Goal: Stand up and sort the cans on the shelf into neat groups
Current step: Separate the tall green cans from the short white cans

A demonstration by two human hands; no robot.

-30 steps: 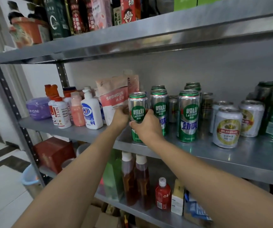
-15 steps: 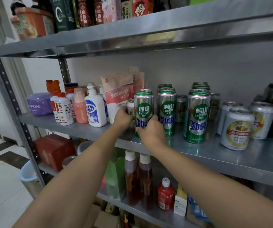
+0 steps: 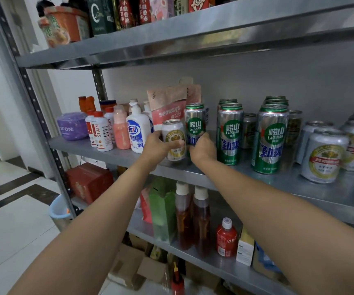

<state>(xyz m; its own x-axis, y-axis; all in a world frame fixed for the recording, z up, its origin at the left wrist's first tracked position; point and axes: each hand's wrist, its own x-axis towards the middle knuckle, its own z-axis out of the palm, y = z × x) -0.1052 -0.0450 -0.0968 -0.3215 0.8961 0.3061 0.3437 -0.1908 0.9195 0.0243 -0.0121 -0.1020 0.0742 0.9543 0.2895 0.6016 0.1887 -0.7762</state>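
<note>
Short can (image 3: 173, 133) in left hand (image 3: 158, 146)

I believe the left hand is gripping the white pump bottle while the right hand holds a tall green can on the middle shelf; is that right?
Not quite: in the head view the left hand grips a short silver-and-gold can, not the white pump bottle beside it. The right hand does hold a tall green can on the middle shelf.

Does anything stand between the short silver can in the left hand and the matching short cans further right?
Yes: the tall green can in the right hand and two rows of green cans stand between the short silver can and the matching short cans.
</note>
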